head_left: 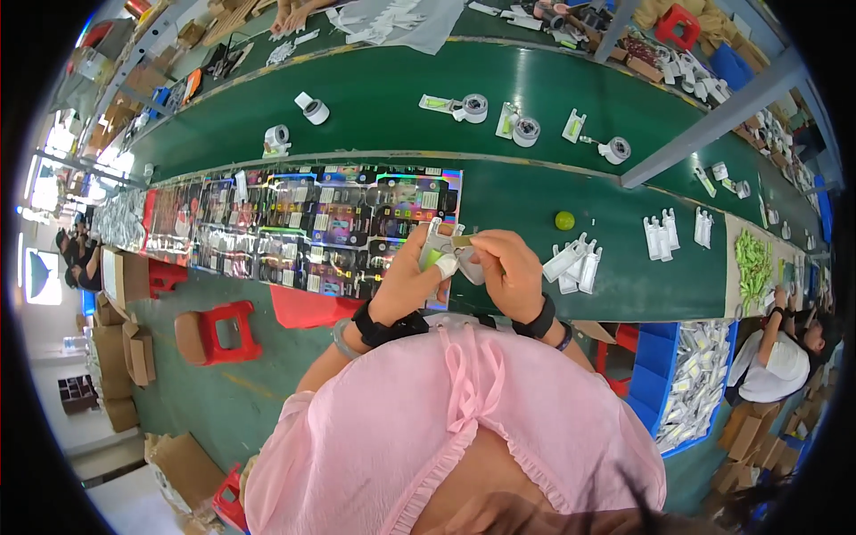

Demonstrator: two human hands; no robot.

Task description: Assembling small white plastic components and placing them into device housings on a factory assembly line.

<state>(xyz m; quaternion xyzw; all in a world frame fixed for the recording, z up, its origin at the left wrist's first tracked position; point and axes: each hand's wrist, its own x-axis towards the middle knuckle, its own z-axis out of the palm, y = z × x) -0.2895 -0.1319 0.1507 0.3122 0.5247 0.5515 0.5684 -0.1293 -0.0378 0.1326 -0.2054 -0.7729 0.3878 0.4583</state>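
My left hand (412, 278) is closed round a white plastic housing (434, 229) with a light green part in it. A white covering shows on one of its digits. My right hand (505, 267) is close beside it, its fingers pinched on a small flat yellow-brown piece (461, 241) by the housing's upper edge. A white rounded part (470, 267) is between the two hands, partly hidden by the fingers. To the right of my hands, several white plastic housings (572, 264) lie in a loose pile on the green table, with a round green ball (564, 220) just beyond.
Shiny printed packages (312, 218) cover the table to my left. White round devices (526, 131) sit on the green belt ahead, near a slanted grey post (713, 116). More housings (660, 236) and green pieces (753, 267) lie right. A blue bin (655, 374) stands lower right; a red stool (230, 332) lower left.
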